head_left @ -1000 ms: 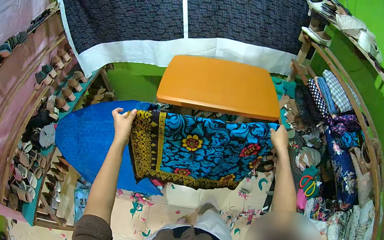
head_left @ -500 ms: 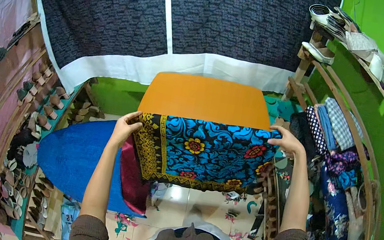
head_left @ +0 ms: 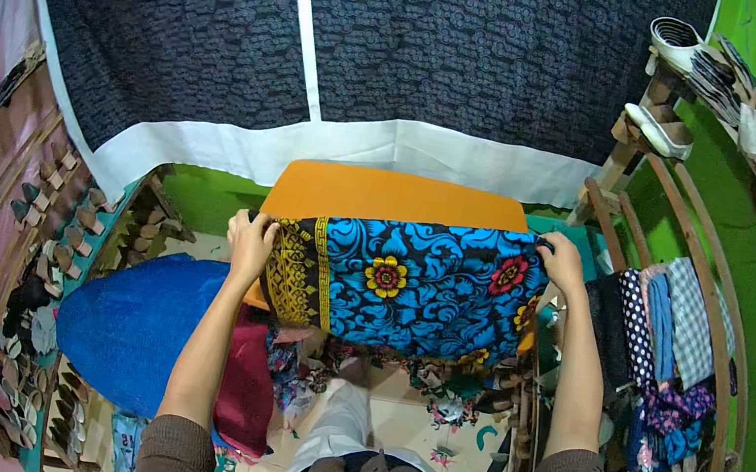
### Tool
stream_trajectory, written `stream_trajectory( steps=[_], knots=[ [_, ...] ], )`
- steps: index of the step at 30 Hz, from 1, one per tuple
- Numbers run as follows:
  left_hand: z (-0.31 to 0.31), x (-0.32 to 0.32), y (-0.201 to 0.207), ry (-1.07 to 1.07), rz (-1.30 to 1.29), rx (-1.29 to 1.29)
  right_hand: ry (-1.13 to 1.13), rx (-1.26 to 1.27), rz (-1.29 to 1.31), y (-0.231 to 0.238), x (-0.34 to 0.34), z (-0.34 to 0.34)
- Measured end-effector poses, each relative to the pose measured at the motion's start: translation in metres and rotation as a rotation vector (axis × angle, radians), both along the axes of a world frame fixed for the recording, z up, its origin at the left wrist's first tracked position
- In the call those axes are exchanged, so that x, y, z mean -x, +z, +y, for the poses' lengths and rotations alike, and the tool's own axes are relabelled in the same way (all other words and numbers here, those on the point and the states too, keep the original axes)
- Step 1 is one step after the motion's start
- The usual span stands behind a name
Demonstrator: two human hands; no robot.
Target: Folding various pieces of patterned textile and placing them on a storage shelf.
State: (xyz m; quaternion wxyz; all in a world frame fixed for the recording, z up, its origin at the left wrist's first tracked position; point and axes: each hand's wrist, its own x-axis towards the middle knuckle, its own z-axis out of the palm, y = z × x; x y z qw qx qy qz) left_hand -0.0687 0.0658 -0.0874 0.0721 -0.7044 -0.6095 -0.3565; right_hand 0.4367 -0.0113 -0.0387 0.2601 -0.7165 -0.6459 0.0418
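A patterned batik cloth point(head_left: 429, 290), black with blue leaves, red and yellow flowers and a gold border at its left side, is stretched between my hands. My left hand point(head_left: 251, 245) pinches its upper left corner beside the gold border. At the upper right corner, my right hand point(head_left: 561, 265) grips the edge between thumb and fingers. The cloth hangs in front of an orange tabletop point(head_left: 394, 197) and covers its near part. Its lower edge is slightly blurred.
A blue ironing board point(head_left: 133, 325) lies to the left, with dark red cloth point(head_left: 247, 389) on its right end. Racks of wooden-looking shoe forms point(head_left: 78, 236) line the left. Folded fabrics point(head_left: 675, 316) fill a wooden rack at right. Scraps point(head_left: 459, 410) litter the floor.
My hands have raised the cloth's right side, so its top edge slants and its lower edge is higher. The view has shifted, and my leg shows below.
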Motion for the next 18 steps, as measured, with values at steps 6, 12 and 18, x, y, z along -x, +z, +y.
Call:
stream_trajectory(
  steps=[6, 12, 18],
  knots=[
    [0.096, -0.018, -0.011, 0.102, 0.072, 0.152, -0.094, -0.059, -0.042, -0.014, -0.012, 0.098],
    [0.200, -0.050, -0.049, 0.113, 0.123, 0.194, -0.302, 0.050, -0.184, -0.068, -0.028, 0.193],
    [0.244, -0.117, -0.113, 0.125, 0.031, 0.263, -0.544, 0.037, -0.371, -0.164, 0.038, 0.243]
  ],
)
